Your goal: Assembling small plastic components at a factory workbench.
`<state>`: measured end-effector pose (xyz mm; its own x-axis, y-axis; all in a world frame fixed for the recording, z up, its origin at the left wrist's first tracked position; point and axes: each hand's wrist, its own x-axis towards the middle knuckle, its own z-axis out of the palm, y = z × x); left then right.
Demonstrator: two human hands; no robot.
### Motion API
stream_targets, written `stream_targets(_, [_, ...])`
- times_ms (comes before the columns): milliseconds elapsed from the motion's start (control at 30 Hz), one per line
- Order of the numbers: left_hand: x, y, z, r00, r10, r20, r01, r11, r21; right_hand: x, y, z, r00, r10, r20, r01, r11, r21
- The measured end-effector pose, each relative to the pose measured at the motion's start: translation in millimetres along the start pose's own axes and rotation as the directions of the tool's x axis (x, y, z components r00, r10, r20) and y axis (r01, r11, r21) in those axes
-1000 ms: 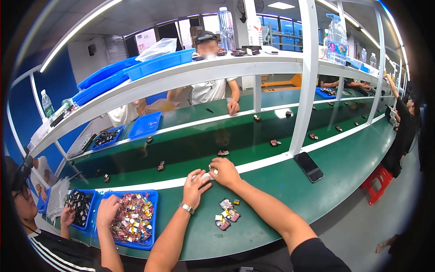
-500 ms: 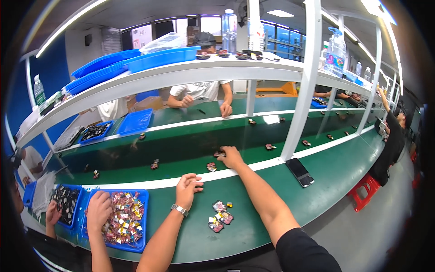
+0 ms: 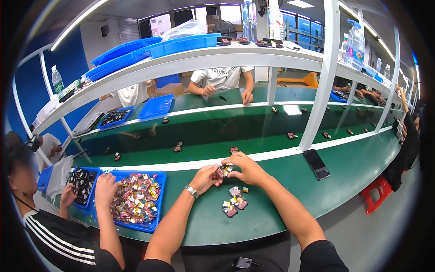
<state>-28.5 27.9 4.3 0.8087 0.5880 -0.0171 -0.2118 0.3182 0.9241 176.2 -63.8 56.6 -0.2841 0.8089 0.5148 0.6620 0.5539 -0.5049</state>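
Note:
A small dark-red and black electronic part with white and yellow bits (image 3: 224,171) is held between my two hands, just above the near bench edge strip. My left hand (image 3: 205,179), with a metal watch at the wrist, grips its left side. My right hand (image 3: 248,168) pinches it from the right, thumb and forefinger on it. Below them on the green bench lies a cluster of several similar parts (image 3: 234,205). A tiny yellow piece (image 3: 245,190) rests beside that cluster. Another part (image 3: 234,150) sits on the belt just behind my hands.
At left, a co-worker's hand (image 3: 106,187) is over a blue tray (image 3: 161,199) of similar small pieces; a second blue tray (image 3: 96,171) holds black parts. A dark phone (image 3: 316,164) lies to the right near a white post (image 3: 318,86). Spaced parts dot the green belt (image 3: 208,136).
My right hand has come back from the belt with a part and met my left hand, which now grips the part too. The view has swung left.

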Motion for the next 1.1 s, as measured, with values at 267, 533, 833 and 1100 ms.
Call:
stream_targets(267, [-4.4,1.0,8.7,0.996,0.082,-0.040,-0.085,0.993,-0.082,-7.1,-9.3,25.4,0.965,0.061,-0.256,-0.084,0.993,-0.081])
stream_targets(533, [-1.4,-0.8,22.1,0.967,0.140,-0.211,-0.165,0.980,-0.109,-11.8,-1.2,34.5,0.947,-0.009,-0.322,-0.033,0.991,-0.126])
stream_targets(833, [-3.7,0.1,24.8,0.986,0.096,-0.138,-0.112,0.987,-0.114,-10.2,-8.8,25.5,0.959,-0.157,-0.237,0.096,0.964,-0.248])
stream_targets(1100, [-1.9,1.4,24.4,0.963,0.123,-0.238,-0.102,0.990,0.098,-10.2,1.1,17.2,0.995,-0.095,-0.032,0.082,0.956,-0.282])
